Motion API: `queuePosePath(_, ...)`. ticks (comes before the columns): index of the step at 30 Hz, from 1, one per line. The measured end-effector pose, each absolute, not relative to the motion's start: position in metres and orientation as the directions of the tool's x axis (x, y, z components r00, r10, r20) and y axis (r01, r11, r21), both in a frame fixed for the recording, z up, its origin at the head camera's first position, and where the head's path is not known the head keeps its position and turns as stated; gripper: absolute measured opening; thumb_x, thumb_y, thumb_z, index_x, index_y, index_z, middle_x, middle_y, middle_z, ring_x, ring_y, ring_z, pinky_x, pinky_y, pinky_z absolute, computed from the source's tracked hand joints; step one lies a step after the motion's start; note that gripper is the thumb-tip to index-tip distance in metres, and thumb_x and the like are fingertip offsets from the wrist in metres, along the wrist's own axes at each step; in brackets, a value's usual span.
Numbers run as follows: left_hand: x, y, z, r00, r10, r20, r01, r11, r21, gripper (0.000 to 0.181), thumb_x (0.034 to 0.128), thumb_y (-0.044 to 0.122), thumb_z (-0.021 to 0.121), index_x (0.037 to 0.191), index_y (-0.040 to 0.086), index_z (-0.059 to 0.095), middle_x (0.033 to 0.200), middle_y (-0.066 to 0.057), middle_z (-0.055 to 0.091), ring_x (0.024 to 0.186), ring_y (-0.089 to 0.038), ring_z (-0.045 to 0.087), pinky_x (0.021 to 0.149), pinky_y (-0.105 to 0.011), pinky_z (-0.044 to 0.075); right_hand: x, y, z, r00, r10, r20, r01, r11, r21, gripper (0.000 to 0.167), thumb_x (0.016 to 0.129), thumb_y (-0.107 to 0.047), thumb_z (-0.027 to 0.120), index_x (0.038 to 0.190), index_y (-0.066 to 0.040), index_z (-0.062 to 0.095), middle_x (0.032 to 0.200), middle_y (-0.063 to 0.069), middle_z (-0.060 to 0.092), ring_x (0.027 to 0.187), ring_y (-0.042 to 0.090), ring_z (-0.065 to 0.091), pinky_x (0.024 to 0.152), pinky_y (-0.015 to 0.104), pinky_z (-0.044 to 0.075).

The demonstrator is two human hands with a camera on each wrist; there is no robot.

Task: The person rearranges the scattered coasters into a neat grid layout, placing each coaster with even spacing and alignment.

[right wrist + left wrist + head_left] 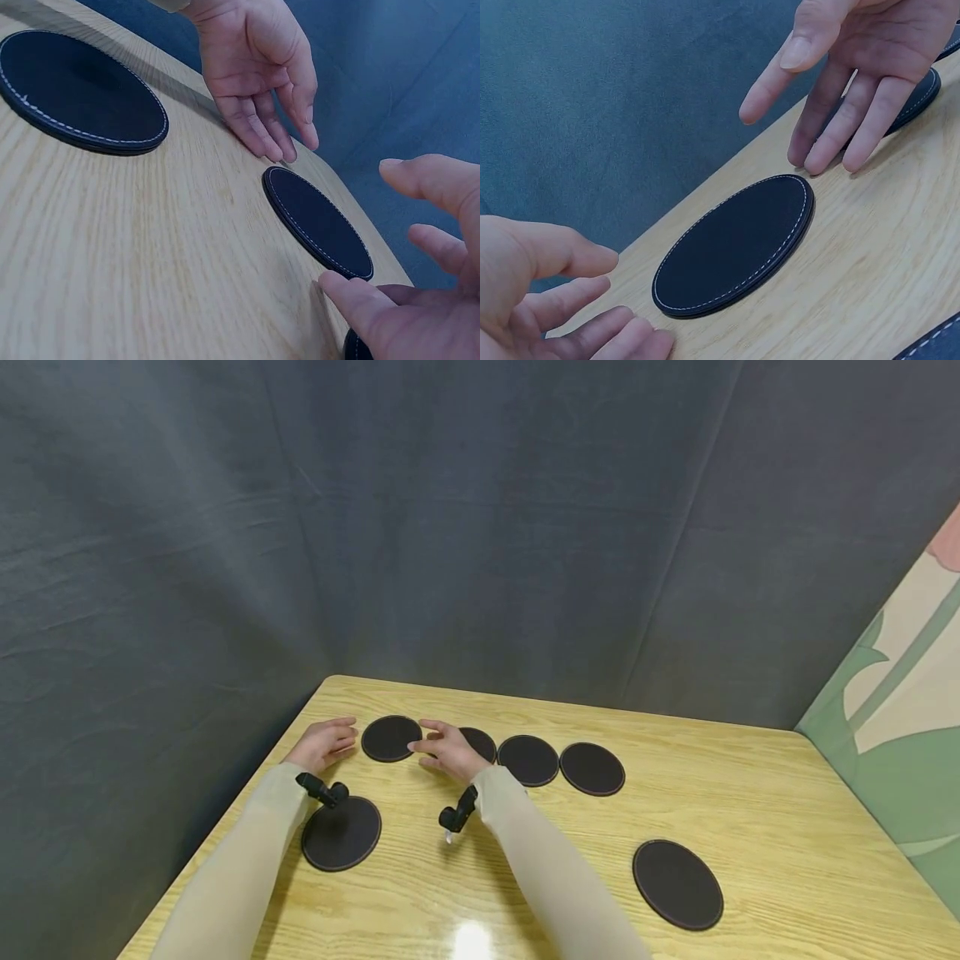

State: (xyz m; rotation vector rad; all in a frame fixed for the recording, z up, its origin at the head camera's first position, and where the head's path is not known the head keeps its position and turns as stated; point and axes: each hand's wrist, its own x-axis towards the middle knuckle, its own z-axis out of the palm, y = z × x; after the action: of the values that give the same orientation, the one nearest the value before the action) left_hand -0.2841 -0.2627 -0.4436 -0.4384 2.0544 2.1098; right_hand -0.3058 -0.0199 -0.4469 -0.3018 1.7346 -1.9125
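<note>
where one black disc (388, 740) lies, left hand (322, 746) and right hand (450, 751) flank it, fingers loosely apart, gripping nothing, apparently for two-sided access.

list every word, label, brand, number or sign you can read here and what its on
None can be read in any view.
Round black discs: plain tops with pale edge stitching, no lettering visible.
Wooden table: grain and glare only.
Dark curtain: folds and seams, no text.
Flower-patterned panel: pattern only.
Black wrist devices: too small to tell whether they carry any marking.
</note>
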Motion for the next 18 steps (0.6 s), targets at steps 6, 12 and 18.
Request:
queuePosePath(6, -0.2847, -0.2640, -0.4426, -0.940, -0.075, -0.332, -0.328, -0.052, 0.943, 0.057, 0.0986, -0.002, 0.046, 0.152, 0.001, 0.026, 0.156, -0.021, 0.025, 0.136, -0.028, 0.038, 0.110, -0.037, 0.040, -0.3084, -0.0225, -0.4484, -0.837, -0.510, -0.200, 0.245, -0.022, -0.969, 0.064, 0.093, -0.006, 0.063, 0.150, -0.008, 0.035, 0.148, 0.023, 0.031, 0.135, 0.034, 0.041, 0.107, 0.045, 0.043)
queuePosePath(12, -0.2849, -0.2628, -0.4428, -0.935, -0.071, -0.348, -0.347, -0.025, 0.938, 0.057, 0.0983, -0.002, 0.046, 0.151, 0.000, 0.026, 0.158, -0.019, 0.023, 0.134, -0.027, 0.040, 0.110, -0.038, 0.039, -0.3091, -0.0267, -0.4490, -0.838, -0.501, -0.219, 0.248, 0.008, -0.969, 0.061, 0.092, -0.006, 0.064, 0.148, -0.006, 0.038, 0.150, 0.023, 0.028, 0.134, 0.032, 0.043, 0.106, 0.045, 0.045)
queuePosePath(18, -0.2840, -0.2581, -0.4434, -0.949, -0.032, -0.315, -0.315, -0.001, 0.949, 0.055, 0.0987, -0.004, 0.046, 0.150, -0.004, 0.026, 0.157, -0.022, 0.022, 0.140, -0.034, 0.033, 0.112, -0.041, 0.036, -0.3108, -0.0295, -0.4487, -0.840, -0.491, -0.230, 0.248, 0.028, -0.968, 0.059, 0.092, -0.006, 0.064, 0.146, -0.007, 0.041, 0.154, 0.021, 0.025, 0.138, 0.031, 0.037, 0.104, 0.043, 0.046)
